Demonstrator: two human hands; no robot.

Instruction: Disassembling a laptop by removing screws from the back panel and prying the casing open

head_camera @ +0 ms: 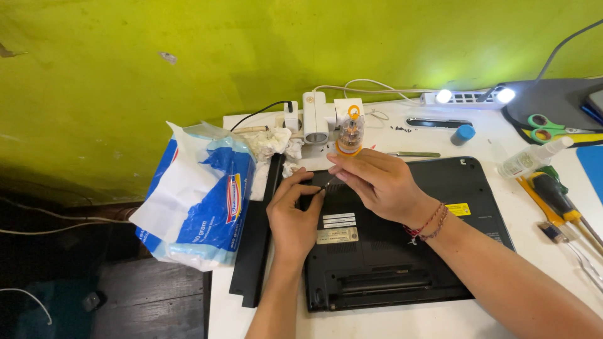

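A black laptop [440, 207] lies upside down on the white table [440, 320]. My right hand [377, 182] grips a screwdriver [349, 135] with a clear and orange handle, its thin tip pointing down at the laptop's upper left corner. Beside that tip, my left hand [294, 213] rests on the laptop's left edge with its fingers curled. Red string bracelets circle my right wrist.
A blue and white plastic bag [201, 201] sits at the table's left edge. A long black battery strip [254, 251] lies beside the laptop. A white power strip [314, 116], crumpled tissue, a lit lamp [471, 96], green scissors [543, 125], a spray bottle [531, 160] and several screwdrivers [559, 201] surround it.
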